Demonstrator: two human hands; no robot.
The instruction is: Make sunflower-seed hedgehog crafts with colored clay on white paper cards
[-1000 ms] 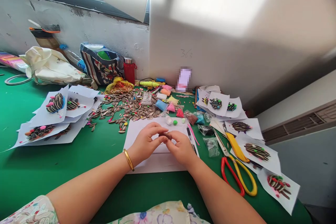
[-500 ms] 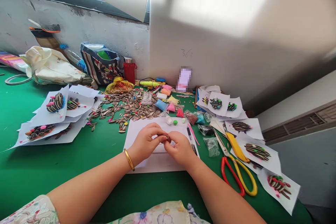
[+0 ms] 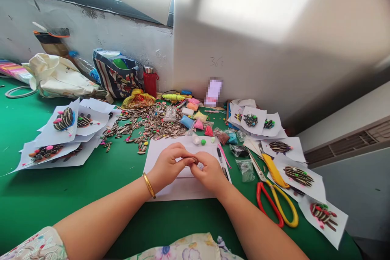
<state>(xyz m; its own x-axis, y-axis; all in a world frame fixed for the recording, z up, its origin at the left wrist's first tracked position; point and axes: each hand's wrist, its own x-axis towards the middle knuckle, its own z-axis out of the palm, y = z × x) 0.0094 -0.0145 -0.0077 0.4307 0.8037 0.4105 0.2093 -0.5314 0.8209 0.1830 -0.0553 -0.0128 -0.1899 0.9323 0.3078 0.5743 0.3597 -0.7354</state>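
My left hand (image 3: 170,165) and my right hand (image 3: 209,172) meet over the white paper (image 3: 183,190), fingertips pinched together. Between them is a small brown lump (image 3: 193,160), mostly hidden by the fingers; its material is hard to make out. A gold bangle (image 3: 149,185) circles my left wrist. Just beyond the hands, white and green clay balls (image 3: 203,142) sit at the paper's far edge. A black pen (image 3: 219,155) and a pink tool (image 3: 224,156) lie to the right of my right hand.
Sunflower seeds (image 3: 158,124) are heaped behind the paper, beside bagged coloured clay (image 3: 187,122). To the right lie scissors (image 3: 276,201) and a yellow utility knife (image 3: 275,170). Seed-decorated sheets (image 3: 300,176) are stacked on both sides. A red bottle (image 3: 150,83) and bags stand along the wall.
Hardly anything differs. Both hands stay together over the paper, with only a very slight shift of the fingers around the brown lump.
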